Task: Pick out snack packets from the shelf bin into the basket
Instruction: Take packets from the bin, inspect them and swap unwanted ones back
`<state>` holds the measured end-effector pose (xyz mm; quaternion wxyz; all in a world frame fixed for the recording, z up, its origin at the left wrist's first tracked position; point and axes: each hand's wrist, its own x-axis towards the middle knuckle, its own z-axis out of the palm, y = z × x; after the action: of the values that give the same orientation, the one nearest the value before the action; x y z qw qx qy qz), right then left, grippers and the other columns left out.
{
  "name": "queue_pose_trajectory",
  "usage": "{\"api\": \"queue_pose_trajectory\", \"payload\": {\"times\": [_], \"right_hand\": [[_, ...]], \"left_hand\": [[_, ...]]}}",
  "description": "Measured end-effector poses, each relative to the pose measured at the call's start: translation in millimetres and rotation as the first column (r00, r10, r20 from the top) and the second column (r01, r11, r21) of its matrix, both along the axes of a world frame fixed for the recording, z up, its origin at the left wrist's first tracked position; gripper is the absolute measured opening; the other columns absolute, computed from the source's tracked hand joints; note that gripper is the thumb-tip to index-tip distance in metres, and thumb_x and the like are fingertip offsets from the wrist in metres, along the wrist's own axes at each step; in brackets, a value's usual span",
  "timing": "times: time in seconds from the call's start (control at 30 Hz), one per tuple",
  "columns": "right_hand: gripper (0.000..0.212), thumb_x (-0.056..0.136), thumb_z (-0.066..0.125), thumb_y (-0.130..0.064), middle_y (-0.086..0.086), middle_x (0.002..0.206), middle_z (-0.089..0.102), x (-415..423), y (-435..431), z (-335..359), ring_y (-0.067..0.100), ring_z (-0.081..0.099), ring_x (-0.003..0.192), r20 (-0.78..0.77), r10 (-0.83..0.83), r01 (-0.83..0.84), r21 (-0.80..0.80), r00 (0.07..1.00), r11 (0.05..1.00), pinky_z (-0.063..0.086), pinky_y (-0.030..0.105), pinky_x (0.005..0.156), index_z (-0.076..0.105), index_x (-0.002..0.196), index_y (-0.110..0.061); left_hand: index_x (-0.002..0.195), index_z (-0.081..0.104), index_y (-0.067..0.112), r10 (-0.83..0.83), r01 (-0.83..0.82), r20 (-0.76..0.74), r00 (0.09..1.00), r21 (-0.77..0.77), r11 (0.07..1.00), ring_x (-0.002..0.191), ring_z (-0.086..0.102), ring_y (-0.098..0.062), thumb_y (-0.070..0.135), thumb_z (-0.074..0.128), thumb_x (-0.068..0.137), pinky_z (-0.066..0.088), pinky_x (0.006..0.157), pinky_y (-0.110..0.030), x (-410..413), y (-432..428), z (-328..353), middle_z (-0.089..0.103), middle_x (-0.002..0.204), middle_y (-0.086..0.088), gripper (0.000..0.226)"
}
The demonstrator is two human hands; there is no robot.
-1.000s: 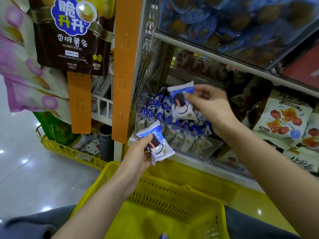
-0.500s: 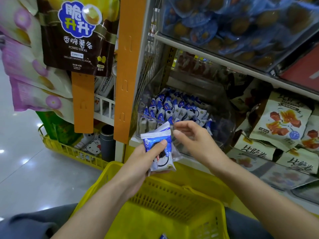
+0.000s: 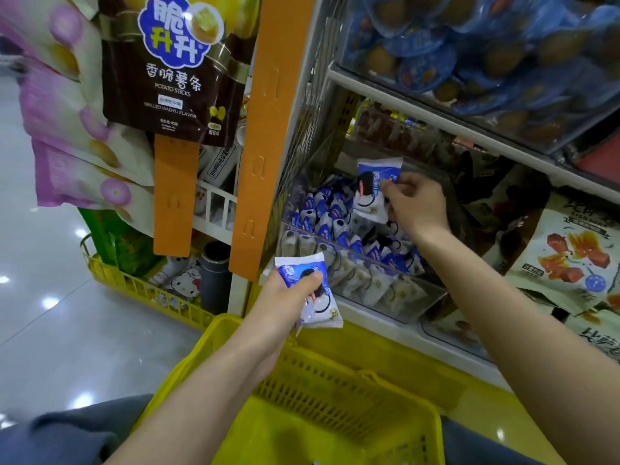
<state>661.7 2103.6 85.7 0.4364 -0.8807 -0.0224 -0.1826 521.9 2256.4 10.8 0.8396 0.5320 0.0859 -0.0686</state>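
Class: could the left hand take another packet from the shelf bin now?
Probably not: the left hand grips a packet, and the right hand, pinching a second packet, hangs over the bin.

Left hand [image 3: 287, 298], forearm extended forward, grips a blue-and-white plastic snack packet [image 3: 320, 308]. Right hand [image 3: 416, 204], held higher, pinches a second packet [image 3: 372, 182].

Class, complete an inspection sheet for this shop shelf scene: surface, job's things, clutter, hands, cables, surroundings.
Surface: white shelf carrying the clear bin.
Job's things: binned packets, blue and white, fill the bin; yellow basket sits below the hands.
Clutter: potato sticks bag hangs at left; orange-printed pouches lie right of the bin.
Hands: left hand grips the front packet near the basket's far rim; right hand, its fingers pinching the raised packet above the bin.
Cables: nothing seen.
Surroundings: glossy floor; low yellow rack at left.
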Motion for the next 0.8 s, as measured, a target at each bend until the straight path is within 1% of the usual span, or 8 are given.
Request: {"api": "queue_pose_trajectory", "payload": {"times": [0.07,0.2,0.33,0.43,0.53,0.63,0.7,0.8], "right_hand": [[0.025,0.087,0.062,-0.031,0.003,0.090,0.064,18,0,-12,0.013,0.057,0.077,0.010,-0.010,0.011,-0.123,1.000,0.992,0.045,0.024,0.067,0.062,0.103,-0.011],[0.034,0.086,0.064,-0.028,0.001,0.097,0.059,34,-3,-36,0.019,0.059,0.092,-0.172,-0.051,-0.011,-0.343,0.984,0.939,0.046,0.029,0.076,0.058,0.114,-0.009],[0.018,0.084,0.066,-0.026,0.003,0.071,0.058,35,-9,-42,0.019,0.057,0.072,-0.284,-0.049,-0.102,-0.493,0.958,0.864,0.047,0.032,0.064,0.058,0.089,-0.011],[0.021,0.083,0.067,-0.027,0.011,0.083,0.065,36,-5,-39,0.022,0.060,0.073,-0.374,-0.084,-0.154,-0.564,0.923,0.811,0.050,0.035,0.069,0.064,0.093,-0.008],[0.020,0.085,0.066,-0.027,0.015,0.092,0.069,40,3,-39,0.022,0.061,0.074,-0.401,-0.070,-0.184,-0.560,0.913,0.808,0.051,0.035,0.073,0.067,0.087,-0.007],[0.025,0.085,0.065,-0.024,0.018,0.099,0.069,43,10,-44,0.026,0.064,0.087,-0.345,-0.038,-0.133,-0.458,0.938,0.879,0.049,0.034,0.077,0.069,0.086,0.001],[0.031,0.086,0.065,-0.022,0.023,0.102,0.067,44,15,-47,0.033,0.063,0.094,-0.307,-0.049,-0.085,-0.407,0.951,0.909,0.050,0.038,0.082,0.068,0.090,0.008],[0.032,0.088,0.062,-0.021,0.026,0.100,0.067,46,18,-48,0.031,0.062,0.084,-0.344,-0.037,-0.085,-0.332,0.938,0.940,0.050,0.038,0.078,0.066,0.095,0.009]], "left_hand": [[0.120,0.052,0.015,0.001,-0.002,-0.030,1.000,-0.026,1.000,0.092,0.069,-0.021,0.019,0.055,0.091,0.050,0.092,-0.042,2,0,0,0.071,0.100,-0.006,0.029],[0.118,0.051,0.015,0.013,-0.016,-0.053,0.999,-0.050,0.999,0.090,0.069,-0.023,0.017,0.056,0.091,0.050,0.092,-0.047,8,1,-3,0.071,0.097,-0.008,0.028],[0.112,0.052,0.015,0.044,-0.048,-0.079,0.996,-0.051,0.998,0.090,0.068,-0.026,0.013,0.056,0.090,0.050,0.091,-0.049,14,1,-8,0.069,0.098,-0.011,0.023],[0.110,0.053,0.014,0.067,-0.072,-0.087,0.994,-0.057,0.996,0.093,0.066,-0.030,0.010,0.056,0.090,0.049,0.092,-0.051,18,-1,-9,0.067,0.101,-0.014,0.020],[0.105,0.054,0.017,0.067,-0.073,-0.084,0.994,-0.072,0.995,0.091,0.067,-0.028,0.009,0.055,0.090,0.050,0.090,-0.050,19,-2,-10,0.067,0.100,-0.012,0.017],[0.102,0.053,0.019,0.082,-0.089,-0.083,0.993,-0.081,0.993,0.078,0.068,-0.019,0.009,0.055,0.090,0.054,0.080,-0.040,21,-2,-13,0.068,0.090,-0.005,0.016],[0.101,0.053,0.021,0.081,-0.087,-0.083,0.993,-0.078,0.993,0.072,0.069,-0.015,0.010,0.055,0.090,0.056,0.073,-0.034,23,-2,-15,0.068,0.088,-0.003,0.016],[0.098,0.053,0.023,0.076,-0.083,-0.093,0.993,-0.065,0.994,0.062,0.068,-0.009,0.010,0.055,0.090,0.054,0.059,-0.026,24,-3,-16,0.067,0.084,-0.001,0.015]]}}
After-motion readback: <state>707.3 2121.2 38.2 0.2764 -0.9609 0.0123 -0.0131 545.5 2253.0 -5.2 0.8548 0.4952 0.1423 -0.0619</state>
